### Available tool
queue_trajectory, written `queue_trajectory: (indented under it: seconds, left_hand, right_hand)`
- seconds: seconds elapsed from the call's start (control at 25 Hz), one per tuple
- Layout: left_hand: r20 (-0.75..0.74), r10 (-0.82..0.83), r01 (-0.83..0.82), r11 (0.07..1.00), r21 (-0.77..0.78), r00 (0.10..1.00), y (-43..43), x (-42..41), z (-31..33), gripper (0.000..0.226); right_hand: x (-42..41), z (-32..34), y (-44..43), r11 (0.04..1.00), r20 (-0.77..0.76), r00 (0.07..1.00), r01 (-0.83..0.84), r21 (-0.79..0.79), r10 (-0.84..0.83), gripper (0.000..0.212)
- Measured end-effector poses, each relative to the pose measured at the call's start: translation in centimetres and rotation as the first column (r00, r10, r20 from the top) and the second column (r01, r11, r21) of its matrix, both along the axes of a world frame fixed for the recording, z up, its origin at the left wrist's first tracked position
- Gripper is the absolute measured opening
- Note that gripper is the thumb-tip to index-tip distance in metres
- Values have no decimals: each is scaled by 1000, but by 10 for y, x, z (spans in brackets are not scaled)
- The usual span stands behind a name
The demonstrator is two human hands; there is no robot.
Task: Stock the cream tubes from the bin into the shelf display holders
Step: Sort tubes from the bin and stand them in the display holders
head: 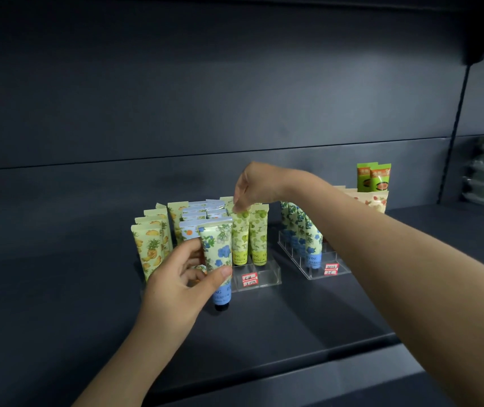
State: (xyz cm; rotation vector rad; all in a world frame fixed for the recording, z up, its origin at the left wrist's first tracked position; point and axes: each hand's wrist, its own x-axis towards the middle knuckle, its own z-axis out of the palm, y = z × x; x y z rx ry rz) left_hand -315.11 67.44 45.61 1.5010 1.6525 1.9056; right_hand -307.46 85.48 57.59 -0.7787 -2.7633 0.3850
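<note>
- Blue-flower tube [216, 254]: cap down, upright, held just in front of the centre holder's [264, 279] left half and not yet in a slot.
- Left hand [180, 279]: thumb and fingers curled round that tube at mid-body.
- Right hand [249, 189]: above the centre holder, fingertips pinching the crimped top of a green-fruit tube [240, 230] that stands in the holder; a second like it is touching on the right.
- Centre holder: clear acrylic with red price labels on the front; the front slots look empty.
- Left of the centre holder: rows of pineapple tubes [149, 245] and pale blue-topped tubes [202, 214], packed close.
- Right of the centre holder: a second holder [320, 270] with a single file of blue-flower tubes [304, 233]; several slots are bare.
- Behind that: green packs [373, 177] and pinkish-print tubes [377, 201].
- All stands on a dark shelf [264, 324]. The bin is out of view.
- Judgement: stocking is well along, most rows are filled, and front slots remain. The held tube likely belongs in the second holder.
</note>
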Motion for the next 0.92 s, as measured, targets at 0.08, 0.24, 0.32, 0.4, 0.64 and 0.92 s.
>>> queue_trajectory:
  seconds: [0.08, 0.24, 0.32, 0.4, 0.64, 0.92]
  left_hand:
    - [-6, 6, -6, 1000, -2, 1000, 0, 1, 1, 36]
    - [-4, 19, -19, 1000, -20, 1000, 1, 0, 0, 36]
    - [8, 24, -24, 999, -32, 1000, 1, -1, 0, 37]
    - [6, 27, -27, 999, -44, 1000, 2, -2, 0, 37]
    - [-17, 35, -36, 997, -64, 999, 2, -1, 1, 35]
    - [17, 11, -10, 999, -50, 1000, -3, 6, 7, 29]
  right_hand:
    - [1, -4, 3, 1000, 1, 1000, -8, -15, 8, 13]
    - [4, -7, 1, 998, -34, 999, -38, -50, 36, 10]
    - [5, -9, -1, 998, -38, 998, -42, -44, 40, 14]
    - [6, -10, -1, 999, -38, 999, -34, -31, 32, 18]
    - [9, -7, -1, 999, -78, 996, -37, -32, 34, 17]
    - [28, 0, -18, 1000, -144, 989, 26, 16, -23, 22]
